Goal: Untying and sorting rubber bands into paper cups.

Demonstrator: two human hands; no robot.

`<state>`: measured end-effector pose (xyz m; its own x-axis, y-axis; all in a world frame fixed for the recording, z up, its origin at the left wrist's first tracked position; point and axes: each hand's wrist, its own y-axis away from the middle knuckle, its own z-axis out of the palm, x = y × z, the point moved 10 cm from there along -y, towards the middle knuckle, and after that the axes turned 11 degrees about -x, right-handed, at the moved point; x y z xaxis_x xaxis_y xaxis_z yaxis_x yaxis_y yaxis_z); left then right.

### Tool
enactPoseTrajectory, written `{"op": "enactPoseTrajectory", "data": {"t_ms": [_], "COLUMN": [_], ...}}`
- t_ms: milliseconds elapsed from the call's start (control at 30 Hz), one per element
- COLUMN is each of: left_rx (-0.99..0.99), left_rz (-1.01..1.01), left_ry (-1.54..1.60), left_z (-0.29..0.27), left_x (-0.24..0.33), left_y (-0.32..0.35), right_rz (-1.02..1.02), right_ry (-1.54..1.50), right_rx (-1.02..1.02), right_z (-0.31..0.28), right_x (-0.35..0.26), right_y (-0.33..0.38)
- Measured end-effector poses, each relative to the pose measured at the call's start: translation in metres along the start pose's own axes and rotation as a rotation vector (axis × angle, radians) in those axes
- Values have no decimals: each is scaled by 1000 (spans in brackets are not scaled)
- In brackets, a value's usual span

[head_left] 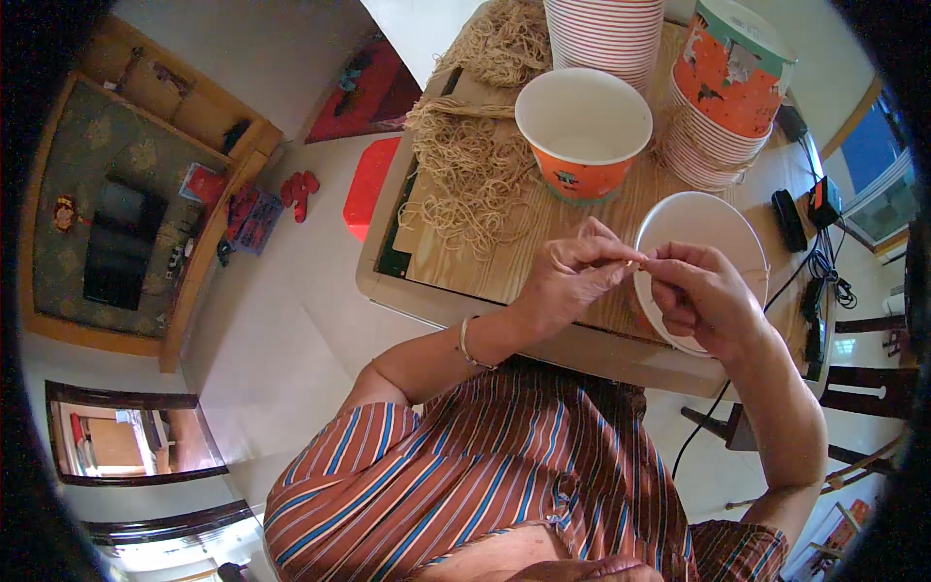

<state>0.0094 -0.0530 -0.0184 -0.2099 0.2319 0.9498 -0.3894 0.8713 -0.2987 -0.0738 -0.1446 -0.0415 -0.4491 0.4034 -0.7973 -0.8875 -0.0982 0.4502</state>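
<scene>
hands pinch at the rim of a white paper bowl

one wooden table (pixel 504 262) fills the middle of the view, pale grain, rounded at its near edge. past it on the floor lies one red mat (pixel 369 184), and further left stands one wooden cabinet (pixel 145 194) with a dark television set in it.

on the table, two heaps of tan string loops (pixel 465 175) lie along the left side, one large near the middle and one smaller at the far edge. two stacks of paper bowls stand at the far side: one striped stack (pixel 606 34) behind, and one leaning stack (pixel 732 87) to the right, orange-printed on its top bowl. one single orange bowl (pixel 582 126) stands upright and open in front of them, white inside.

nearest the person is one white paper bowl (pixel 703 228), tipped on its side at the table's right near edge, its open mouth facing the person. the right hand (pixel 703 296) wraps over its rim, fingers curled against the inside wall and holding it. the left hand (pixel 572 272) is closed in a pinch, thumb and forefinger meeting the right hand's fingertips just at the bowl's left rim, where something small and tan is caught between them; it is too small to tell what it is. one thin bracelet (pixel 467 344) circles the left wrist.

right of the table, dark cables and small black devices (pixel 805 218) lie on the floor.
</scene>
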Motion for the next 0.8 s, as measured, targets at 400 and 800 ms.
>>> {"op": "enactPoseTrajectory", "data": {"t_ms": [400, 800], "left_rx": [111, 74], "left_rz": [-15, 55], "left_ry": [-141, -323], "left_z": [-8, -9], "left_x": [3, 17], "left_y": [4, -4], "right_rz": [-131, -338], "right_ry": [53, 618], "right_rx": [75, 306], "right_z": [4, -2], "right_x": [-10, -39], "right_y": [0, 7]}}
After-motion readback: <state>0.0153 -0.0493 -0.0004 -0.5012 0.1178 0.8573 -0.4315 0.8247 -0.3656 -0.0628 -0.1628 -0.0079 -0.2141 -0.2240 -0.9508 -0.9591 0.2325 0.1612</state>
